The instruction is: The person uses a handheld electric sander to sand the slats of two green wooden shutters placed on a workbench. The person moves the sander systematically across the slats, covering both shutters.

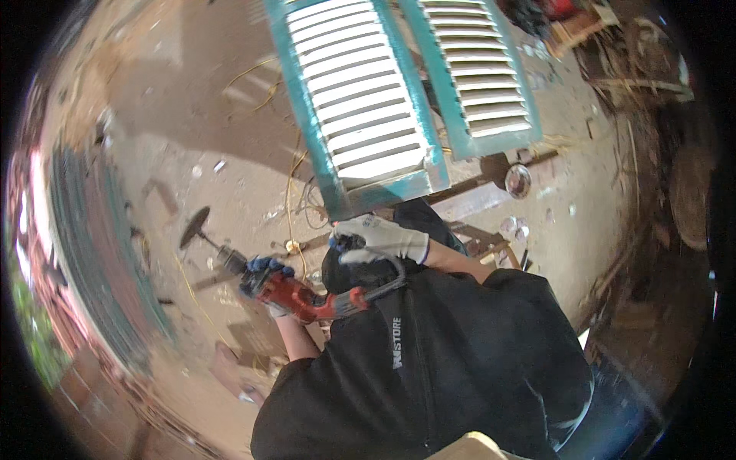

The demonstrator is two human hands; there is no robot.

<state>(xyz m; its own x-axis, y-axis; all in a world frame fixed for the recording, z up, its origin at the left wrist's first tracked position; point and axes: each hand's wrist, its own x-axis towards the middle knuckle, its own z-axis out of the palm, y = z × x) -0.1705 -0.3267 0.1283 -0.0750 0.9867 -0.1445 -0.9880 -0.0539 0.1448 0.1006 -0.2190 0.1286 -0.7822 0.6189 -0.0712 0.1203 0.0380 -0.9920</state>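
Note:
My left hand (268, 270), in a glove with blue-grey fingers, is closed round the front of a red power drill (295, 297). From the drill's chuck a thin shank carries a round dark disc (195, 228), pointing up and left. A thick dark cord (391, 287) leaves the drill's handle and loops up to my right hand (383, 239). That hand wears a white glove with its fingers closed round a dark piece of the cord; its exact shape is partly hidden. Just beyond lies the near end of a teal louvred shutter (360, 195).
A second louvred shutter (498, 146) lies beside the first. A yellow cable (290, 192) crosses the littered ground. A stack of long teal and brown slats (107, 253) stands at left. A round tin (518, 181) sits near the shutters. Wooden clutter (644, 84) fills the right.

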